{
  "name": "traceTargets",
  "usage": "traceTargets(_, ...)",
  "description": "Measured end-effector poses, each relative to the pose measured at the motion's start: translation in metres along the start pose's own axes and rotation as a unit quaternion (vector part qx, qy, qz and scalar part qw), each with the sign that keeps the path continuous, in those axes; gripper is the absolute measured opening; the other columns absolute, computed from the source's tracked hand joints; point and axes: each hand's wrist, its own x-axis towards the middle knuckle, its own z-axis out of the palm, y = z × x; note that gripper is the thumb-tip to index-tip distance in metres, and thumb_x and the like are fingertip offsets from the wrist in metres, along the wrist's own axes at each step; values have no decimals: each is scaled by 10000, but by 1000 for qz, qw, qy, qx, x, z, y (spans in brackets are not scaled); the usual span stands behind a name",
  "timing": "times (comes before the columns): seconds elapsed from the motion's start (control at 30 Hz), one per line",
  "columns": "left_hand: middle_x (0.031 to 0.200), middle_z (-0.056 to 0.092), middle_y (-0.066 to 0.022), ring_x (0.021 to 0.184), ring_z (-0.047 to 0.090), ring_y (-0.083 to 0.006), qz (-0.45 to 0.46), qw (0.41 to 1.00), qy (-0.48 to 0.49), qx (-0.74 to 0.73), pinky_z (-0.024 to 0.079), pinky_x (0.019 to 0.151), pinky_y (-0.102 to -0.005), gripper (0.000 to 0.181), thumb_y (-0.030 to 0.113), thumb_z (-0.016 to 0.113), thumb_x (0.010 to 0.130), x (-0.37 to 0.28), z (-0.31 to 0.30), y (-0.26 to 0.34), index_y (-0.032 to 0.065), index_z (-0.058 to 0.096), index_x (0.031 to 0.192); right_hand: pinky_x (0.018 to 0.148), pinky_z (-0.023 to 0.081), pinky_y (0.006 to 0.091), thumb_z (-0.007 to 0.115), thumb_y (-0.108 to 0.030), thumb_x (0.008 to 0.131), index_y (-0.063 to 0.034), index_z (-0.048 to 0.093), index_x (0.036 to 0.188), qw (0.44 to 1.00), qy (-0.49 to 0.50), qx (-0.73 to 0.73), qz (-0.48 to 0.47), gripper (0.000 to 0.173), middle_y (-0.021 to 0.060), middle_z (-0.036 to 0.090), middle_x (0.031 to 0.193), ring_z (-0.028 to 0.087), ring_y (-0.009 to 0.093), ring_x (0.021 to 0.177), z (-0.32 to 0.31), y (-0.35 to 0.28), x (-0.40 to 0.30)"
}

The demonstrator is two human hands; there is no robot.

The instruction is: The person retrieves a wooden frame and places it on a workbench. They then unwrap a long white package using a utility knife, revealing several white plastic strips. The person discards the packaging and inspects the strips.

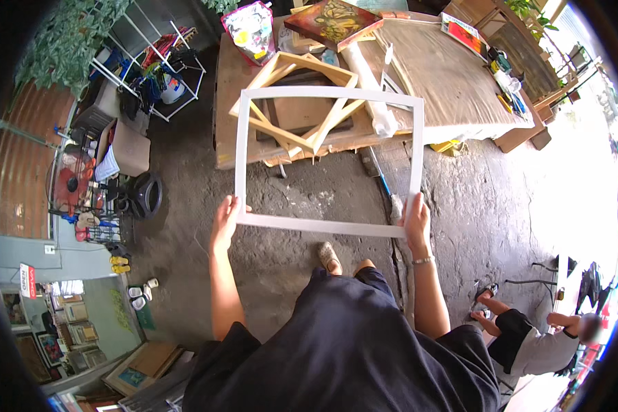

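Note:
A white rectangular frame (pixel 329 226), with nothing in its opening, is held out in front of me above the concrete floor. My left hand (pixel 225 224) grips its near left corner, and my right hand (pixel 416 221) grips the right side bar close to the near right corner. Beyond it, light wooden stretcher frames (pixel 283 135) lie crossed over each other on the covered table (pixel 443 87). A darker frame (pixel 351 125) shows beneath them. To their right lies a roll of whitish sheeting (pixel 366 85).
A painted canvas (pixel 335 23) and a shiny printed bag (pixel 250 33) stand at the table's back. A white metal rack (pixel 157 51) and a pedestal fan (pixel 72 183) are on the left. At right sits another person (pixel 538 342). A blue-handled pole (pixel 381 175) leans below the table edge.

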Motion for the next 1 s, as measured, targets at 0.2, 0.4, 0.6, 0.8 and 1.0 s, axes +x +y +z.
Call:
traceTargets(0.2,921,681,-86,768,674,-171,-63,966,106,-226,566,686,-314,291,296,529,1015,114,-34,4,40,581,1143,413,380,267,383,-559,1009,-87,530,829,998,-44,50,11,526,-14,464,592,425,94,443,106,-19,91)
traceTargets(0.4,880,676,-74,722,652,-154,-86,947,199,-236,566,652,-284,270,270,598,982,200,-40,-14,32,590,1109,446,395,271,405,-519,1018,-68,545,845,995,-85,40,23,503,-1,479,599,447,107,476,175,-27,198)
traceTargets(0.6,919,682,-85,787,684,-175,-155,949,190,-200,574,650,-280,255,267,601,980,224,-31,-24,38,577,1087,510,449,253,377,-547,1017,-50,598,906,981,-192,2,33,555,24,582,656,535,103,524,186,-22,276)
traceTargets(0.8,1118,646,-124,1020,642,-245,-167,935,139,-282,518,814,-392,706,625,371,979,215,-29,-60,20,477,1326,577,504,249,409,-531,1013,-49,641,1095,985,-146,5,90,541,41,663,764,616,121,617,139,-29,286)
traceTargets(1.0,795,635,-45,681,594,-172,-383,906,12,-178,486,614,-328,517,515,393,1004,131,-40,-241,105,619,786,589,505,265,442,-483,1017,-48,631,1097,992,-61,-62,96,481,47,671,789,610,119,625,89,-2,217)
